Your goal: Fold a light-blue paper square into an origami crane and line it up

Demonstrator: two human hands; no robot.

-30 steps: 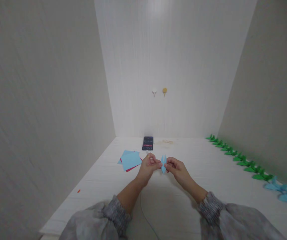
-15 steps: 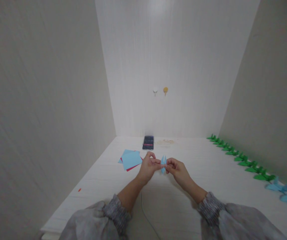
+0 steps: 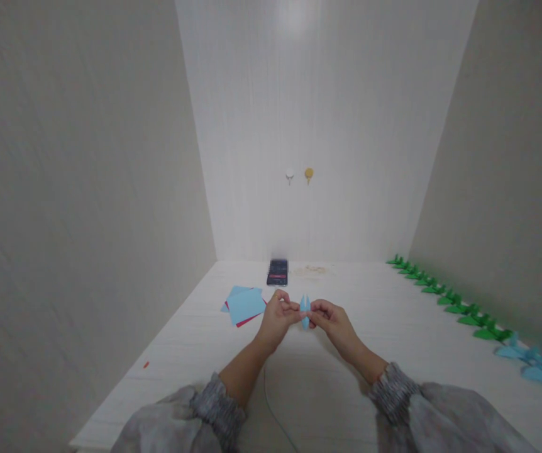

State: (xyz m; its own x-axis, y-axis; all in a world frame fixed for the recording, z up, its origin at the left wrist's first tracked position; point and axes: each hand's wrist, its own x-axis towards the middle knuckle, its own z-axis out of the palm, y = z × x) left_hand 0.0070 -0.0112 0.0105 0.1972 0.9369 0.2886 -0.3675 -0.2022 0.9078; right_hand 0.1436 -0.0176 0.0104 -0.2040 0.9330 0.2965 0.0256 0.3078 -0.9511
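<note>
A narrow piece of folded light blue paper point(image 3: 305, 305) is held upright above the white table, its two slim points facing away from me. My left hand point(image 3: 275, 319) pinches its left side between thumb and fingers. From the right, my right hand point(image 3: 331, 319) grips the other side, thumb near the middle of the paper. The fingertips hide part of the folds. Close to my left hand lies a small stack of square paper sheets point(image 3: 246, 306), light blue on top with red edges showing beneath.
A phone point(image 3: 277, 272) lies toward the back wall. Green folded paper cranes point(image 3: 450, 298) line the right wall, with light blue cranes point(image 3: 537, 370) nearer me. An orange-red scrap point(image 3: 146, 365) lies left. A cable point(image 3: 273, 412) runs between my arms. Two hooks point(image 3: 309, 173) hang on the wall.
The camera view has shifted slightly. Both hands keep hold of the folded blue paper, whose two points now sit closer together.
</note>
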